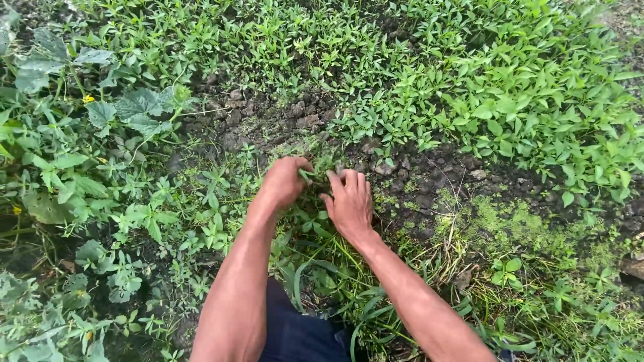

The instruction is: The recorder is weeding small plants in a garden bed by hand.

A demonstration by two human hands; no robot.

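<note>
From the head camera, both bare arms reach down the middle of the view into low green growth. The left hand (285, 181) is curled into a fist around a small leafy weed (310, 175), its stem and a leaf showing at the fingers. The right hand (349, 202) lies just beside it to the right, fingers bent into the same tuft of weeds; whether it grips anything I cannot tell. Just beyond the hands runs a strip of bare cracked soil (295, 117), with dense young seedlings (523, 100) crowding the far side and right. At the left stand broad-leaved vines (137, 107) with a small yellow flower (88, 99). Long grass blades (335, 281) tangle near the forearms, partly covering the dark trousers (295, 332) at the near edge. A mossy green patch (516, 224) lies to the right
</note>
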